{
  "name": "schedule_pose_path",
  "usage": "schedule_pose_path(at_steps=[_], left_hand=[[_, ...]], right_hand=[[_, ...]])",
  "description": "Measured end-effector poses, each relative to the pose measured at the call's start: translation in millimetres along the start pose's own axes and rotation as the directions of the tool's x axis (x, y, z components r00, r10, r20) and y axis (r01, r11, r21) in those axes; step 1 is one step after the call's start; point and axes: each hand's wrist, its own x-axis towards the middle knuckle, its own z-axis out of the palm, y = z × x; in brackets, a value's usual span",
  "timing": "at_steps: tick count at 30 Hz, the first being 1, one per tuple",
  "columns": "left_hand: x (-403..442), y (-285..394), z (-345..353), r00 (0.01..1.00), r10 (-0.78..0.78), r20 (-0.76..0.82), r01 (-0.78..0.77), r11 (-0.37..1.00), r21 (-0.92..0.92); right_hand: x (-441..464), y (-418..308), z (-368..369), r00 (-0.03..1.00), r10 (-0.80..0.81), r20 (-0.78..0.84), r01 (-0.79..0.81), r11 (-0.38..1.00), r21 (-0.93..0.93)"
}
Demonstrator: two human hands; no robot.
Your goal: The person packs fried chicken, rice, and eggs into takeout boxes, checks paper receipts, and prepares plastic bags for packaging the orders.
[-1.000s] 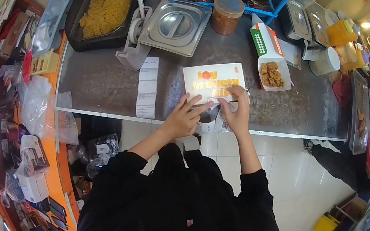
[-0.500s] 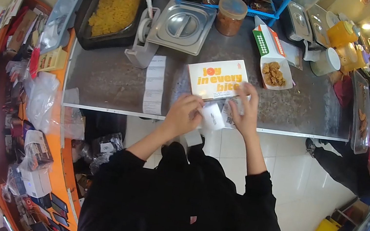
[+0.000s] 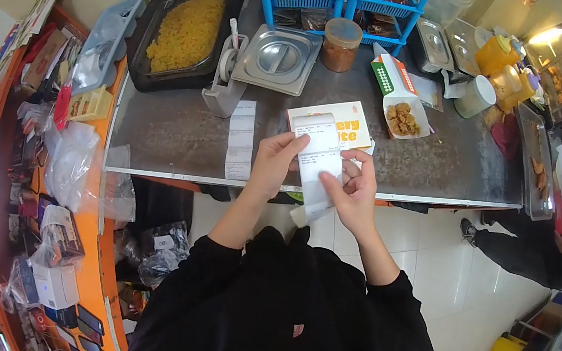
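A long printed paper receipt [image 3: 318, 156] is stretched between my hands at the front edge of the counter. My left hand [image 3: 275, 159] pinches its left side near the top. On the other side my right hand [image 3: 355, 196] grips the lower part, thumb over the print. Behind the receipt lies a white food box [image 3: 354, 128] with orange and yellow lettering, partly covered by the paper. A second receipt strip [image 3: 241, 140] lies flat on the counter to the left of my hands. Further back on the right, an opened carton holds pieces of fried chicken [image 3: 404, 119].
A black tray of yellow rice [image 3: 187, 35] stands at the back left. Beside it are a tape dispenser [image 3: 224, 83], a lidded steel pan [image 3: 277, 58] and a jar [image 3: 340, 47]. Blue baskets [image 3: 304, 1] stand behind. Another person's legs [image 3: 524, 245] show at right.
My hands have lifted the receipt from the box's front edge and now hold it spread out with its print facing me. The view has shifted slightly.
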Motion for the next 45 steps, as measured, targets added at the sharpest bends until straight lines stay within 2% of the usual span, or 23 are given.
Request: schedule_pose_path(at_steps=[3, 5, 6, 8, 12, 15, 17, 20, 23, 26, 28, 31, 33, 36, 37, 39, 40, 42, 44, 45], left_hand=[[0.1, -0.4, 4.0, 0.998, 0.059, 0.027, -0.060, 0.998, 0.015], [-1.5, -0.2, 9.5, 0.995, 0.100, 0.029, -0.099, 0.995, -0.028], [-3.0, 0.2, 12.3, 0.989, 0.145, 0.036, -0.146, 0.989, 0.028], [-6.4, 1.0, 17.4, 0.971, 0.232, 0.055, -0.238, 0.962, 0.135], [-9.1, 3.5, 19.1, 0.973, 0.207, 0.098, -0.220, 0.964, 0.149], [-10.3, 6.6, 23.6, 0.968, 0.212, 0.136, -0.234, 0.956, 0.174], [-11.1, 8.2, 27.3, 0.958, 0.241, 0.153, -0.269, 0.942, 0.201], [-1.2, 19.3, 25.7, 0.994, 0.030, 0.101, -0.037, 0.996, 0.077], [9.5, 17.4, 25.1, 0.997, -0.003, 0.077, -0.009, 0.988, 0.156], [18.1, 16.9, 28.4, 0.996, -0.077, 0.046, 0.073, 0.993, 0.093], [27.4, 15.1, 25.5, 0.994, -0.094, 0.053, 0.086, 0.987, 0.135], [40.6, 10.4, 21.9, 0.990, -0.136, 0.033, 0.129, 0.978, 0.165], [43.7, 10.4, 20.0, 0.984, -0.179, 0.012, 0.175, 0.970, 0.169], [48.4, 0.4, 10.6, 0.975, -0.221, 0.027, 0.222, 0.974, -0.045], [50.1, -2.0, 4.9, 0.971, -0.237, 0.023, 0.237, 0.970, -0.050], [55.0, -3.8, -11.9, 0.965, -0.261, 0.016, 0.262, 0.963, -0.060], [58.1, -5.3, -24.6, 0.974, -0.226, -0.006, 0.226, 0.972, -0.058], [63.4, -1.7, -47.6, 0.988, -0.148, -0.047, 0.145, 0.988, -0.055], [58.9, 11.0, -61.1, 0.990, -0.054, -0.133, 0.059, 0.998, 0.031], [56.0, 18.3, -62.3, 0.985, -0.005, -0.173, 0.019, 0.997, 0.079]], right_hand=[[6.4, 1.7, -8.8, 0.992, -0.116, -0.047, 0.109, 0.984, -0.143], [7.1, -4.1, -6.5, 0.990, -0.122, -0.070, 0.104, 0.969, -0.224], [7.3, -6.4, -5.0, 0.989, -0.124, -0.081, 0.099, 0.960, -0.262], [7.0, -8.4, -2.8, 0.987, -0.135, -0.084, 0.107, 0.955, -0.276], [11.2, -6.1, -5.6, 0.979, -0.187, -0.087, 0.162, 0.957, -0.242], [22.3, -22.0, -0.3, 0.950, -0.299, -0.087, 0.264, 0.920, -0.289], [27.4, -29.8, -3.5, 0.957, -0.291, -0.020, 0.270, 0.910, -0.314], [30.9, -32.7, -8.0, 0.972, -0.229, 0.049, 0.230, 0.896, -0.381], [34.9, -34.9, -13.2, 0.984, -0.153, 0.088, 0.177, 0.865, -0.470], [42.6, -31.8, -19.5, 0.990, -0.111, 0.086, 0.140, 0.833, -0.535], [49.4, -28.2, -20.2, 0.993, -0.103, 0.052, 0.115, 0.831, -0.544], [53.5, -24.8, -15.4, 0.978, -0.209, 0.023, 0.175, 0.750, -0.638], [54.2, -12.9, -13.4, 0.925, -0.375, 0.065, 0.295, 0.598, -0.745], [49.8, 0.5, -8.6, 0.840, -0.516, 0.167, 0.415, 0.413, -0.811], [46.6, 2.7, -6.8, 0.812, -0.547, 0.205, 0.449, 0.361, -0.817], [33.9, 1.2, -8.1, 0.790, -0.584, 0.184, 0.517, 0.475, -0.712], [25.8, -1.6, -10.2, 0.780, -0.602, 0.170, 0.547, 0.526, -0.651], [11.2, -21.9, -20.4, 0.776, -0.624, -0.095, 0.546, 0.739, -0.394], [3.7, -23.3, -54.2, 0.811, -0.475, -0.341, 0.466, 0.878, -0.114], [5.1, -18.6, -68.2, 0.889, -0.337, -0.311, 0.369, 0.928, 0.046]])
